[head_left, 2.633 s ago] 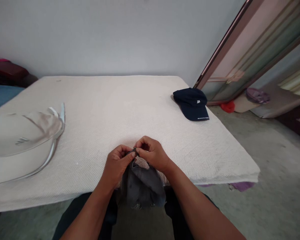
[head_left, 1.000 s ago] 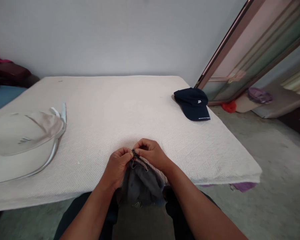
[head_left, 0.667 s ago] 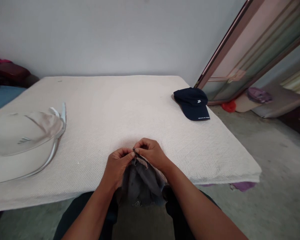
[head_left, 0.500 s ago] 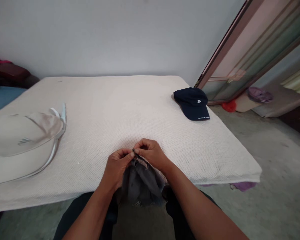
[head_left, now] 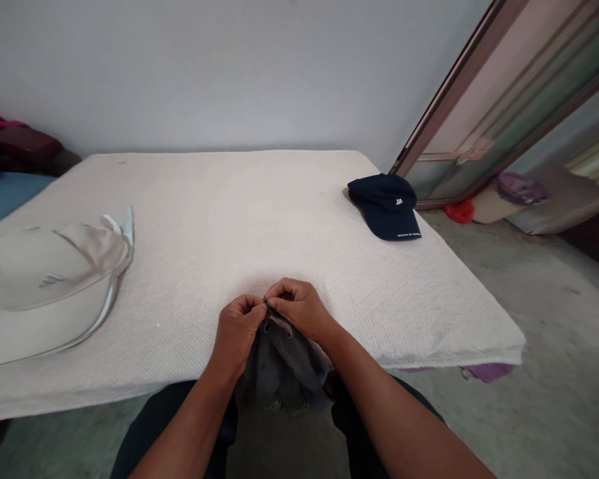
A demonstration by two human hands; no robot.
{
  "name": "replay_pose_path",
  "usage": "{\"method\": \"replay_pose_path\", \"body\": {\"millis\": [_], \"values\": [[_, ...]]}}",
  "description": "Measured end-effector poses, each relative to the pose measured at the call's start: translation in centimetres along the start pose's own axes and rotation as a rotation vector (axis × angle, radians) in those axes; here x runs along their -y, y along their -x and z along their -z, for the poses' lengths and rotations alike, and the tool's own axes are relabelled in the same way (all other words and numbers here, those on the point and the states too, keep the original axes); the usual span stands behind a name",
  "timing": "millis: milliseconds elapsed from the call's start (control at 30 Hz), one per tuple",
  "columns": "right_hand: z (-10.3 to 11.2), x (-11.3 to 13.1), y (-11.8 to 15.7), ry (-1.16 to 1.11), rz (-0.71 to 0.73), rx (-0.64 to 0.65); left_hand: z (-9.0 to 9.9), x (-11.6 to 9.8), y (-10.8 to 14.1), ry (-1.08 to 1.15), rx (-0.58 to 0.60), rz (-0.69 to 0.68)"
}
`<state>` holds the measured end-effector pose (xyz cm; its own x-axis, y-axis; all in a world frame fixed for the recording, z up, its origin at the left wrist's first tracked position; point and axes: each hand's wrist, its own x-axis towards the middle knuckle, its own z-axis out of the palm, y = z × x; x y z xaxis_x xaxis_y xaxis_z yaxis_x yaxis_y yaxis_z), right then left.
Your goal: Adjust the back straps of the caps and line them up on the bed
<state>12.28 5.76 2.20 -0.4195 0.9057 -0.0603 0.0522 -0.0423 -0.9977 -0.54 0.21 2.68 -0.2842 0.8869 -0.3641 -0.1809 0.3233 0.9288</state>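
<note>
A dark grey piece of cloth (head_left: pixel 287 369) with a frayed lower edge hangs over the near side of the bed-like surface, between my knees. My left hand (head_left: pixel 237 326) pinches its gathered top edge between thumb and fingers. Right beside it, my right hand (head_left: pixel 302 307) grips the same edge, thumb almost touching the left thumb. Some pinkish, patterned lining shows at the fold under the right hand. What exactly lies between the fingertips is too small to make out.
A white textured cover (head_left: pixel 219 219) spreads over the flat surface. At the left lies a pale cap (head_left: pixel 44 286) with a strap; a navy cap (head_left: pixel 384 203) sits at the right edge. Behind is a grey wall (head_left: pixel 239 73), with a sliding door frame (head_left: pixel 446 86) at right.
Both hands keep their pinch on the cloth and have barely moved. The fold beneath the right fingers has shifted slightly. The whole view has drifted a little.
</note>
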Motion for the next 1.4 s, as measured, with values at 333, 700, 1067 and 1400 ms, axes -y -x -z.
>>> {"method": "replay_pose_path", "body": {"millis": [333, 700, 1067, 1400], "values": [[0.8, 0.5, 0.1, -0.045, -0.010, 0.076, -0.1, -0.5, 0.3, -0.018, 0.043, -0.028], [1.1, 0.6, 0.2, -0.093, -0.057, 0.099, 0.4, 0.1, 0.1, 0.045, 0.099, -0.019], [1.5, 0.3, 0.3, -0.171, -0.144, 0.097, 0.4, 0.1, 0.1, 0.093, 0.153, 0.046], [1.9, -0.5, 0.2, -0.227, -0.179, 0.135, 0.4, 0.4, 0.1, 0.164, 0.140, 0.013]]}}
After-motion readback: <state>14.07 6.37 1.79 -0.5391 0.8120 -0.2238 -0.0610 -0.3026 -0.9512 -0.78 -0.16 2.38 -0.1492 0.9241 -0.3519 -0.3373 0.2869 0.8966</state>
